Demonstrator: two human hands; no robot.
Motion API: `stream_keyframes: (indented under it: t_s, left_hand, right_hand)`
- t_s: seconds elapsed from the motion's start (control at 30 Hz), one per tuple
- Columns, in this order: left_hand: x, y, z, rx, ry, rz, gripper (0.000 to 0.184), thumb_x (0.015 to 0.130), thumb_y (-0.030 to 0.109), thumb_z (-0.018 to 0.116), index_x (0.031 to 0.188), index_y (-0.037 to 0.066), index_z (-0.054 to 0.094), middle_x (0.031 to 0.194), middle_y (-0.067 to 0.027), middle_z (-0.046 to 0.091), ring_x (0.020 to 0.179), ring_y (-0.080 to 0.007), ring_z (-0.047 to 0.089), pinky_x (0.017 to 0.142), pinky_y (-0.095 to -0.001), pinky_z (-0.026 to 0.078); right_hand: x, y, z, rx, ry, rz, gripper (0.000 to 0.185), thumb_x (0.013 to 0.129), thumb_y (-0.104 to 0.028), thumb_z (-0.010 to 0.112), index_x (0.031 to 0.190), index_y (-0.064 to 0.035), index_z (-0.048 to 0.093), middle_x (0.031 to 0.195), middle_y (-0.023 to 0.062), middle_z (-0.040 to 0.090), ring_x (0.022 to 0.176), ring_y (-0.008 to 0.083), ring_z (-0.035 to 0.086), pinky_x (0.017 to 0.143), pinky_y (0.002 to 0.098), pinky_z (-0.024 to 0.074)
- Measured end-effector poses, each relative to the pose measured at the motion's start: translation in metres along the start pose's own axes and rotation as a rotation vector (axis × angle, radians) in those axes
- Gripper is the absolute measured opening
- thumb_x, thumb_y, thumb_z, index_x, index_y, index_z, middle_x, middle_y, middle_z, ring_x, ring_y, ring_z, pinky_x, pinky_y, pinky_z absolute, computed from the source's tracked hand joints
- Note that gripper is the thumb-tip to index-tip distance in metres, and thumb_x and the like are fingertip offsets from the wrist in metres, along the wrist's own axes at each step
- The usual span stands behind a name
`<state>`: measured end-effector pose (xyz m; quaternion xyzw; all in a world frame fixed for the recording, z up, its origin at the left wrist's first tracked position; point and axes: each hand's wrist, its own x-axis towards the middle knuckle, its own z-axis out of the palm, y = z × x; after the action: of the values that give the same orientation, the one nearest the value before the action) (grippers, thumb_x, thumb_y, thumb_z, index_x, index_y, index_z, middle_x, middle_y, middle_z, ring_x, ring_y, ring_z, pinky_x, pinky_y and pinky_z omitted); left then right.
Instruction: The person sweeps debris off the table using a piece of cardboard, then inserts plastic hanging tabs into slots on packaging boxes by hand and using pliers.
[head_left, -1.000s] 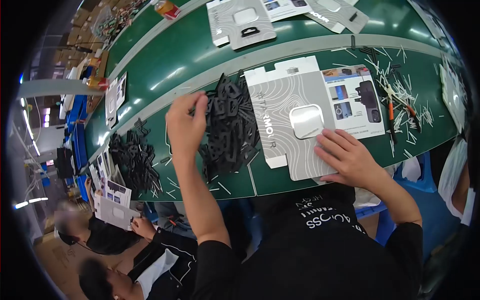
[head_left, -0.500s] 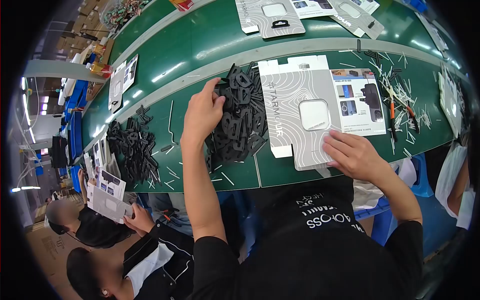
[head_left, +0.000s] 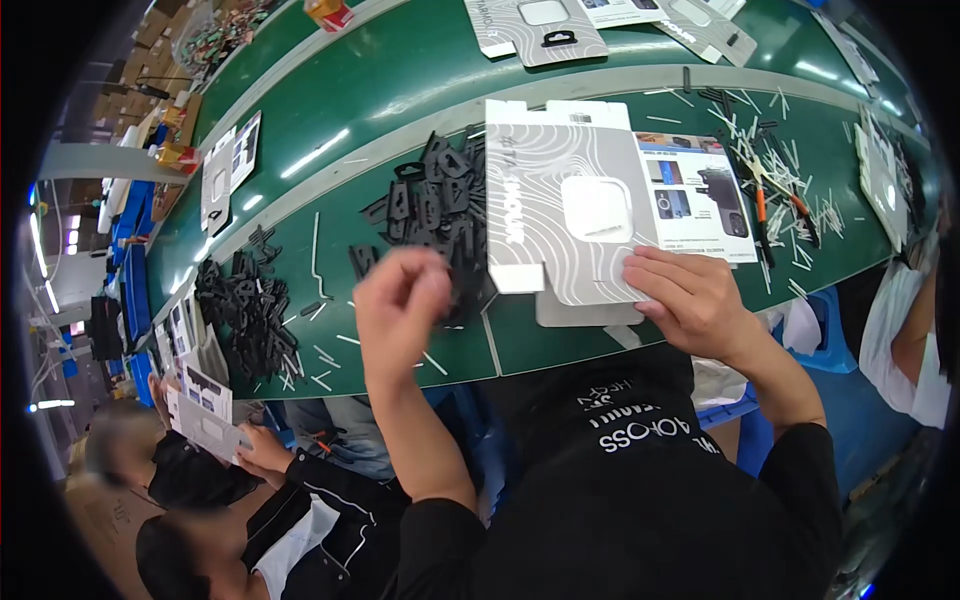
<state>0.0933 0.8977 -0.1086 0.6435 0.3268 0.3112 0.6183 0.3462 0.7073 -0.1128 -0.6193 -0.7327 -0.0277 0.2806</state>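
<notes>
My left hand [head_left: 402, 300], blurred, has its fingers curled at the near edge of a heap of black plastic hangers [head_left: 440, 190]; whether it holds one cannot be made out. My right hand [head_left: 688, 295] grips the lower right edge of a flat grey patterned card box [head_left: 530, 180] with a rounded square window. The box is slightly raised, and another grey card shows beneath its lower edge. To its right, its printed panel [head_left: 697, 200] shows phone pictures.
Orange-handled pliers [head_left: 762, 205] lie among white sticks [head_left: 800, 180] at the right. A second black heap [head_left: 245, 310] is at the left, near two seated co-workers. More card boxes [head_left: 540, 40] lie across the green table [head_left: 390, 110].
My left hand has moved down from the heap's upper left side to its near edge. The card box in my right hand has lifted, uncovering a grey card below.
</notes>
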Motion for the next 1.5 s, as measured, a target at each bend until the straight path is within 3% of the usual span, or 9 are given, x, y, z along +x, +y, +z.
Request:
stream_keyframes:
  t_s: [0.1, 0.23, 0.53, 0.73, 0.9, 1.03, 1.3, 1.37, 1.5]
  left_hand:
    - [-0.033, 0.001, 0.048, 0.03, -0.215, 0.0, 0.012, 0.081, 0.001, 0.069, 0.092, -0.004, 0.07, 0.077, -0.0053, 0.068, 0.062, -0.0116, 0.055, 0.059, -0.0215, 0.044]
    - [-0.034, -0.02, 0.095, 0.065, -0.143, -0.1, 0.008, 0.079, -0.002, 0.068, 0.086, -0.006, 0.07, 0.08, -0.0122, 0.071, 0.06, -0.0145, 0.056, 0.058, -0.0248, 0.045]
    - [-0.037, -0.039, 0.096, 0.076, -0.055, 0.081, 0.009, 0.078, -0.006, 0.062, 0.082, -0.006, 0.07, 0.072, -0.0126, 0.069, 0.058, -0.0139, 0.056, 0.054, -0.0285, 0.045]
    - [-0.05, -0.051, 0.103, 0.022, -0.083, 0.181, 0.019, 0.079, -0.006, 0.061, 0.097, -0.007, 0.068, 0.086, -0.0127, 0.071, 0.068, -0.0139, 0.06, 0.06, -0.0256, 0.047]
    - [-0.065, -0.058, 0.115, -0.896, -0.053, -0.158, 0.035, 0.086, -0.004, 0.057, 0.12, -0.007, 0.055, 0.111, -0.0197, 0.066, 0.091, -0.0191, 0.065, 0.079, -0.0268, 0.053]
    - [-0.065, -0.06, 0.128, -0.593, 0.115, -0.33, 0.04, 0.092, -0.002, 0.057, 0.13, -0.007, 0.044, 0.12, -0.0172, 0.062, 0.094, -0.0191, 0.063, 0.085, -0.0242, 0.049]
    - [-0.069, -0.044, 0.115, -0.62, -0.067, -0.442, 0.032, 0.096, 0.007, 0.057, 0.124, -0.008, 0.053, 0.108, -0.0204, 0.067, 0.08, -0.0213, 0.067, 0.075, -0.0271, 0.055]
    - [-0.073, -0.032, 0.092, 0.344, -0.398, -0.542, 0.019, 0.091, 0.015, 0.066, 0.094, -0.002, 0.07, 0.071, -0.0068, 0.067, 0.054, -0.0139, 0.052, 0.053, -0.0269, 0.043]
    - [-0.038, 0.021, 0.106, 0.708, -0.442, -0.13, 0.027, 0.087, 0.025, 0.069, 0.072, 0.003, 0.068, 0.055, -0.0081, 0.056, 0.042, -0.0243, 0.043, 0.046, -0.0342, 0.037]
  right_hand:
    - [0.005, -0.006, 0.0, 0.038, 0.037, 0.027, 0.025, 0.081, -0.017, 0.075, 0.1, -0.0031, 0.07, 0.108, 0.0086, 0.071, 0.098, 0.0258, 0.071, 0.078, 0.0334, 0.0581]
    - [0.011, -0.007, 0.002, 0.078, 0.086, -0.01, 0.025, 0.081, -0.018, 0.075, 0.1, -0.003, 0.071, 0.109, 0.0106, 0.071, 0.099, 0.0262, 0.07, 0.08, 0.0343, 0.0587]
    - [-0.005, -0.007, 0.006, 0.023, 0.08, -0.139, 0.03, 0.081, -0.026, 0.075, 0.102, -0.0043, 0.071, 0.112, 0.0147, 0.069, 0.099, 0.0276, 0.07, 0.084, 0.0357, 0.0588]
    - [-0.012, -0.004, 0.013, 0.019, 0.056, -0.133, 0.03, 0.083, -0.029, 0.074, 0.102, -0.0055, 0.072, 0.118, 0.0167, 0.068, 0.104, 0.0293, 0.069, 0.088, 0.038, 0.0577]
    - [-0.017, 0.004, 0.015, -0.041, 0.036, -0.149, 0.033, 0.082, -0.028, 0.075, 0.105, -0.0059, 0.071, 0.12, 0.016, 0.067, 0.106, 0.0283, 0.068, 0.087, 0.0368, 0.0578]
    - [-0.019, 0.006, 0.022, 0.213, 0.101, 0.045, 0.025, 0.082, -0.022, 0.075, 0.1, -0.0063, 0.068, 0.11, 0.0103, 0.067, 0.098, 0.0253, 0.067, 0.082, 0.0339, 0.0559]
    - [-0.017, 0.027, 0.038, 0.065, -0.091, -0.059, 0.013, 0.084, -0.014, 0.068, 0.092, -0.0074, 0.061, 0.093, 0.0051, 0.059, 0.086, 0.0225, 0.058, 0.079, 0.0325, 0.0491]
    - [-0.022, 0.037, 0.045, 0.041, -0.115, -0.08, 0.009, 0.084, -0.011, 0.066, 0.089, -0.0079, 0.059, 0.089, 0.0043, 0.056, 0.083, 0.0222, 0.054, 0.08, 0.0326, 0.0471]
    - [-0.026, 0.041, 0.053, 0.042, -0.077, -0.059, 0.008, 0.084, -0.011, 0.064, 0.09, -0.0082, 0.059, 0.09, 0.0041, 0.056, 0.084, 0.0223, 0.054, 0.081, 0.0323, 0.0469]
